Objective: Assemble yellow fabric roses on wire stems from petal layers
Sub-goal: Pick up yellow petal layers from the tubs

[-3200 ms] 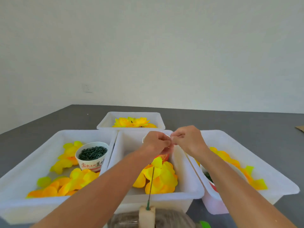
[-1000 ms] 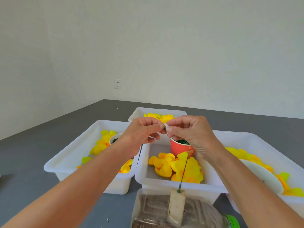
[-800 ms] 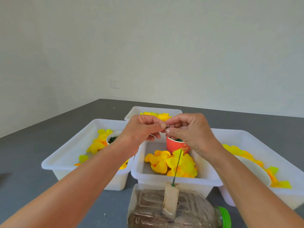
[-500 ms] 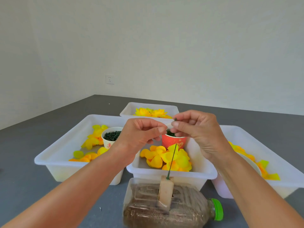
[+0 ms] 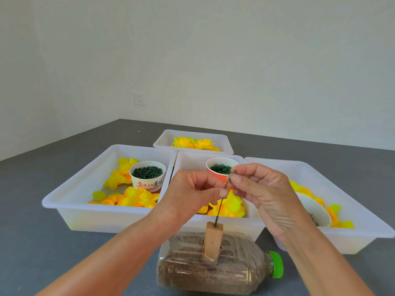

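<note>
A thin green wire stem [image 5: 219, 207] stands in a wooden block [image 5: 212, 240] fixed on a plastic bottle [image 5: 215, 272] lying on its side. My left hand [image 5: 192, 195] pinches the stem near its top. My right hand [image 5: 256, 189] pinches a small green ring piece [image 5: 232, 175] right at the stem's tip. Loose yellow petal layers [image 5: 228, 207] lie in the middle white tray [image 5: 226, 223] behind the stem. Finished yellow roses [image 5: 195, 143] sit in the far tray [image 5: 193, 133].
A left tray [image 5: 70, 210] holds yellow petals and a white cup [image 5: 147, 177] of dark green parts. A red cup [image 5: 220, 170] of green rings stands in the middle tray. A right tray [image 5: 352, 238] holds petals and a tipped white cup [image 5: 314, 210].
The view has tilted down and my hands have dropped closer to the stem. The left hand now pinches the stem; the right hand brings the green piece to its tip.
</note>
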